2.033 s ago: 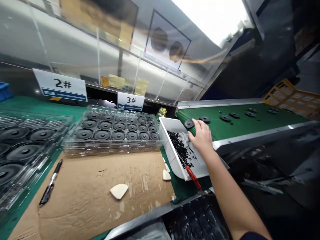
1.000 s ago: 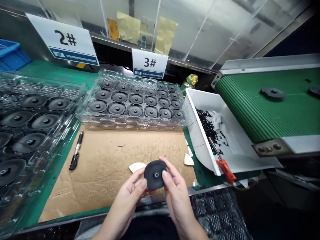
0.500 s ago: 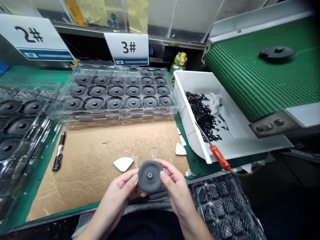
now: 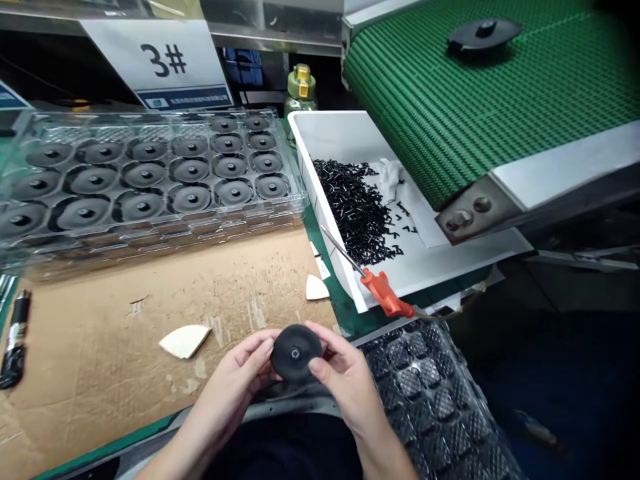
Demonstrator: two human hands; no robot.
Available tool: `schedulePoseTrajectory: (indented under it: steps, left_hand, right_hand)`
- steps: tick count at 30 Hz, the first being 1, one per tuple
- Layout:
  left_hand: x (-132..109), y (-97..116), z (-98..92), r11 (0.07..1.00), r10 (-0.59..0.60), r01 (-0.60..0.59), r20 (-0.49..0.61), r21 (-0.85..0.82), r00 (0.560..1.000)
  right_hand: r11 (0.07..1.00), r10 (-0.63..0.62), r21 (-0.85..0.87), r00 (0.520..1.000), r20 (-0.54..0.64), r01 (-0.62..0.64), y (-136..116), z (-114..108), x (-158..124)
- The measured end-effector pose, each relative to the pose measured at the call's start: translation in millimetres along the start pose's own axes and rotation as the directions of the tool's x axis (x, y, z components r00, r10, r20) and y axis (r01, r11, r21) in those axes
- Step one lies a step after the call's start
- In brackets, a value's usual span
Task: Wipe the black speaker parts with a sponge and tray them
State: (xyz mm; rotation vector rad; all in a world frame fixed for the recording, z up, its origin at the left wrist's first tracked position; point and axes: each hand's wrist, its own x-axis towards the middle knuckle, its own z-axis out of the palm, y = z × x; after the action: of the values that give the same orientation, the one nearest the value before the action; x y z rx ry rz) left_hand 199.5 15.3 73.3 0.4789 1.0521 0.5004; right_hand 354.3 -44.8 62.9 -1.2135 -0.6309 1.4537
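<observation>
A round black disc [image 4: 285, 363] with a small raised hub in its middle is held up near the table's front edge. My left hand [image 4: 245, 363] grips its left rim, thumb on the face and fingers behind. On the opposite rim, my right hand [image 4: 343, 367] pinches it the same way, with its thumb at the lower right. Two white wedge-shaped pads lie on the cardboard beyond: one pad [image 4: 185, 341] to the left, the other pad [image 4: 317, 288] farther back on the right.
Similar discs fill much of a clear tray [image 4: 200, 223] at the back left. A white bin [image 4: 330, 127] holds many small black pieces, with a red-handled tool [image 4: 385, 293] across its rim. One disc [image 4: 485, 33] rides the green conveyor [image 4: 425, 100]. A marker [image 4: 16, 340] lies left.
The view has swung to the right, so the tray, pads and bin appear farther left. Both hands keep hold of the disc, which is tilted slightly differently.
</observation>
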Motion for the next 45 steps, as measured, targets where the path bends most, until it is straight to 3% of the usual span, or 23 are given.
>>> schedulePoseTrajectory:
  steps: [6, 10, 12, 18, 23, 29, 35, 39, 43, 45]
  left_hand:
    - [1.3, 1.3, 8.4, 1.000, 0.012, -0.012, -0.002, 0.014, 1.000]
    - [0.0, 2.3, 6.2, 0.998, 0.047, -0.044, -0.068, 0.053, 0.997]
    - [-0.1, 1.7, 1.5, 0.996, 0.052, -0.047, -0.068, 0.080, 0.996]
    - [-3.9, 2.3, -14.5, 0.997, 0.030, -0.025, -0.060, 0.079, 0.998]
    - [-11.6, 3.8, -32.1, 0.996, 0.073, -0.068, -0.095, 0.054, 0.993]
    - [-24.0, 6.8, -72.8, 0.994, 0.107, -0.107, -0.203, 0.013, 0.973]
    - [-33.2, 9.7, -140.3, 0.983, 0.164, -0.182, -0.346, -0.022, 0.924]
    - [-35.1, 3.1, -181.2, 0.964, 0.238, -0.267, -0.417, -0.013, 0.877]
    - [-36.6, -4.1, -204.4, 0.933, 0.351, -0.354, -0.410, 0.071, 0.842]
    - [-35.5, -7.9, -210.2, 0.903, 0.428, -0.387, -0.426, 0.184, 0.797]
  right_hand:
    - [0.996, -0.045, 0.072, 0.983, -0.176, 0.059, 11.6, -9.1, -1.3]
    - [0.996, -0.037, 0.060, 0.916, -0.400, 0.067, 18.3, -21.0, 2.0]
    - [0.998, -0.025, 0.044, 0.889, -0.458, 0.051, 19.1, -24.8, 3.2]
    - [0.999, -0.033, 0.011, 0.900, -0.435, 0.042, 22.6, -12.4, 4.1]
    - [0.997, -0.082, -0.038, 0.861, -0.503, 0.073, 34.5, -3.1, 8.6]
    - [0.989, -0.144, -0.108, 0.787, -0.600, 0.098, 38.1, -22.6, 16.1]
    - [0.965, -0.239, -0.242, 0.710, -0.662, 0.099, 32.8, -49.6, 29.8]
    - [0.926, -0.342, -0.360, 0.661, -0.668, 0.116, 32.3, -53.9, 36.7]
    - [0.821, -0.553, -0.527, 0.533, -0.641, 0.217, 28.2, -41.5, 32.2]
    - [0.734, -0.666, -0.623, 0.470, -0.579, 0.271, 22.1, -30.0, 26.5]
